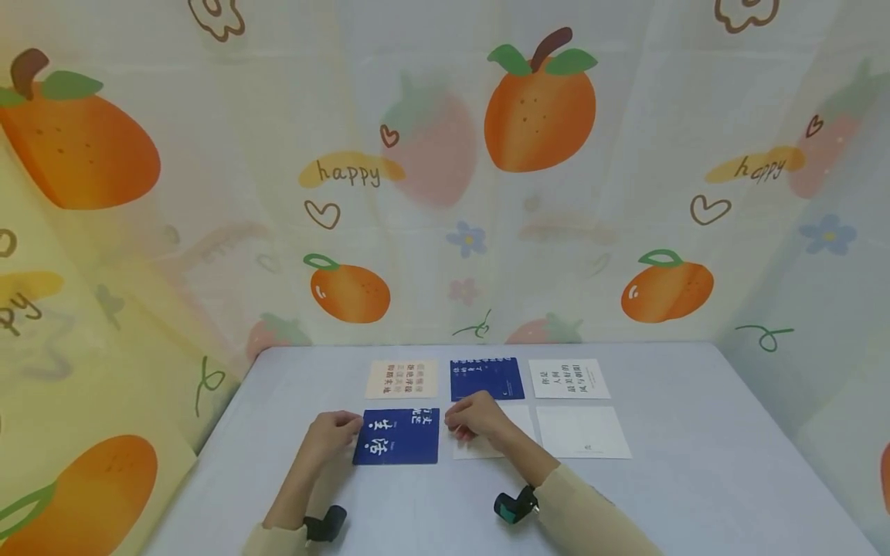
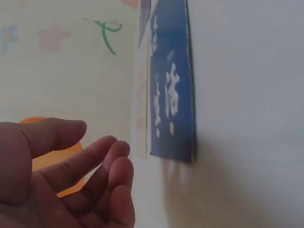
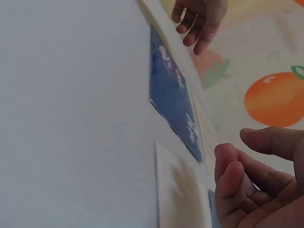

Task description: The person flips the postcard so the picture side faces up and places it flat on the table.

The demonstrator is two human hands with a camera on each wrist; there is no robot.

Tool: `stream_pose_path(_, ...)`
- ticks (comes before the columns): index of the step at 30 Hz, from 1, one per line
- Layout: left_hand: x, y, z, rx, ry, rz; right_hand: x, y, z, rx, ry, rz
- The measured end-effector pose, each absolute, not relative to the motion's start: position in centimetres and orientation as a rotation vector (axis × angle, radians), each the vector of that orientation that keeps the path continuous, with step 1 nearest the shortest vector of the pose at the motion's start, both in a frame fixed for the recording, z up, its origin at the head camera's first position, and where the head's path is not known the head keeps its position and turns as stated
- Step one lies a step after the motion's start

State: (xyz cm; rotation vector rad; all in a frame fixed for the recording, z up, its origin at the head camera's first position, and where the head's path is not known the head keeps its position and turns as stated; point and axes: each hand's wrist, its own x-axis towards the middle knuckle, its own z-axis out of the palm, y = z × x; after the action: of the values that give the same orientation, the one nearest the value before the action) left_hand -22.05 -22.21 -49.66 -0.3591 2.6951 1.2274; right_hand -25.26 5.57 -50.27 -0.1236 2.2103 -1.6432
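Note:
A blue square card (image 1: 398,442) with white Chinese characters lies at the front left of two rows of cards. My left hand (image 1: 332,432) hovers by its left edge; in the left wrist view the thumb and the loosely bent fingers (image 2: 121,173) stand apart with nothing between them. Over the white card (image 1: 521,418) in the front middle is my right hand (image 1: 480,417), its fingertips near the blue card's right edge. That hand (image 3: 261,175) also holds nothing, thumb apart from half-curled fingers, and it partly hides the white card.
Behind lie a cream card (image 1: 402,379) with orange-brown characters, another blue card (image 1: 487,379) and a white card (image 1: 570,379) with dark characters. A plain white card (image 1: 584,432) lies front right. A fruit-printed curtain (image 1: 431,255) borders the white table (image 1: 681,479).

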Motion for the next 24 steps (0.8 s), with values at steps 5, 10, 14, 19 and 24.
stream_pose_path(5, -22.1, -21.0, -49.1, -0.312, 2.725, 1.281, -25.4, 7.1, -49.3, -0.164, 2.247, -1.625)
stream_pose_path(10, -22.1, -19.9, -48.2, -0.318, 2.711, 1.315, -25.6, 9.0, -48.6, -0.16, 2.294, -1.606)
stream_pose_path(14, -22.4, -18.9, -47.5, -0.341, 2.703, 1.361, -25.6, 10.4, -47.9, -0.148, 2.358, -1.57)
stream_pose_path(19, -22.8, -17.4, -47.3, -0.304, 2.692, 1.398, -25.4, 11.8, -47.0, -0.084, 2.435, -1.534)
stream_pose_path(24, -23.2, -15.6, -47.6, -0.23, 2.683, 1.381, -25.1, 13.0, -46.7, -0.033, 2.468, -1.513)
